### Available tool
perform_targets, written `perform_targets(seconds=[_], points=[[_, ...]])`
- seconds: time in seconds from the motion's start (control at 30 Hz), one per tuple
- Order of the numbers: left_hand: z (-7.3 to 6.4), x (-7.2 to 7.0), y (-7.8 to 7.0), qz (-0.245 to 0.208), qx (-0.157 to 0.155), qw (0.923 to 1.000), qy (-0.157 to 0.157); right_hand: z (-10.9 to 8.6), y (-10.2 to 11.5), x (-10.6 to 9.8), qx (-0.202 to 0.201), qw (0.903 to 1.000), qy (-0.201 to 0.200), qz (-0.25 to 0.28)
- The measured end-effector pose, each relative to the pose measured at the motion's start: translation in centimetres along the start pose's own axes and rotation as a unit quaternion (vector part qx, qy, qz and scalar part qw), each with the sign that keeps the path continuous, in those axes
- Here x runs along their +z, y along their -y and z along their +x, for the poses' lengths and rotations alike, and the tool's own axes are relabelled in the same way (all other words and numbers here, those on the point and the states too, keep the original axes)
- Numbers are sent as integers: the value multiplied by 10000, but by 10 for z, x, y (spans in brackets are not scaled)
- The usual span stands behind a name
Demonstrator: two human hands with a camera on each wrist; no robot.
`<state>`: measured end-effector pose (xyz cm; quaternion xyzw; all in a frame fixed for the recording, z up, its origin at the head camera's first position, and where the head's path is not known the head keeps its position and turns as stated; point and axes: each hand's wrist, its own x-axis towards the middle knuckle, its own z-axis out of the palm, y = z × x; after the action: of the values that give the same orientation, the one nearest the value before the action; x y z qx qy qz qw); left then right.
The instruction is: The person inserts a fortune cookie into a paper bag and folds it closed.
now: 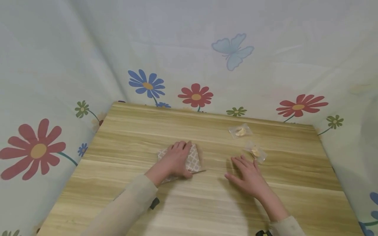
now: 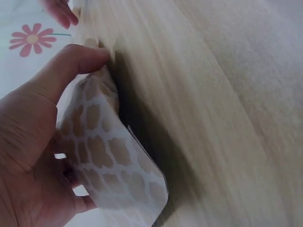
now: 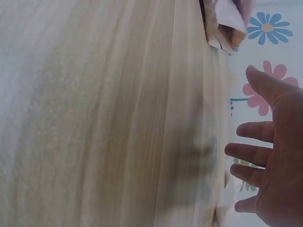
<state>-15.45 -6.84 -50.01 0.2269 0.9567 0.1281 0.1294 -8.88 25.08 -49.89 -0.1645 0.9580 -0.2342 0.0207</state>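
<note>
A small paper bag [image 1: 193, 160] with a white lattice pattern on tan lies on the table, left of centre in the head view. My left hand [image 1: 175, 160] grips it from above, thumb at the near edge and fingers at the far side. In the left wrist view the bag [image 2: 111, 156] bulges under the thumb. Its end toward the right hand gapes in the right wrist view, where the bag [image 3: 226, 21] appears at the top. My right hand [image 1: 247, 174] hovers over the table with fingers spread, holding nothing, close to a clear packet [image 1: 256, 151] with a gold-coloured piece inside.
Farther back lies a second clear packet [image 1: 240, 131] holding a curved gold-coloured piece. The wood-grain table [image 1: 141, 131] meets a white curtain [image 1: 177, 39] printed with flowers and a butterfly at its back and sides.
</note>
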Motion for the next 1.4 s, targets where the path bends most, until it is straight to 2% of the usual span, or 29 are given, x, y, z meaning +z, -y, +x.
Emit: perform_targets(seconds=[0.33, 0.5, 0.67, 0.87, 1.0, 1.13, 1.4], points=[[-1, 5, 2, -527, 274, 9974, -411, 8, -5, -4, -174, 9997, -154, -16], [-2, 11, 3, -696, 486, 9948, -564, 17, -13, -15, -259, 9992, -289, 1], [-3, 16, 5, -917, 592, 9915, -711, 25, -27, -35, -27, 9998, -163, 143], [-3, 19, 7, -1090, 781, 9873, -848, 33, -54, -59, 391, 9979, 111, 496], [-3, 20, 7, -1193, 872, 9850, -887, 36, -70, -71, 512, 9963, 212, 657], [-3, 20, 5, -1224, 881, 9843, -915, 39, -83, -78, 506, 9953, 342, 754], [-4, 21, 2, -1337, 905, 9819, -989, 45, -99, -79, 760, 9942, 531, 542]])
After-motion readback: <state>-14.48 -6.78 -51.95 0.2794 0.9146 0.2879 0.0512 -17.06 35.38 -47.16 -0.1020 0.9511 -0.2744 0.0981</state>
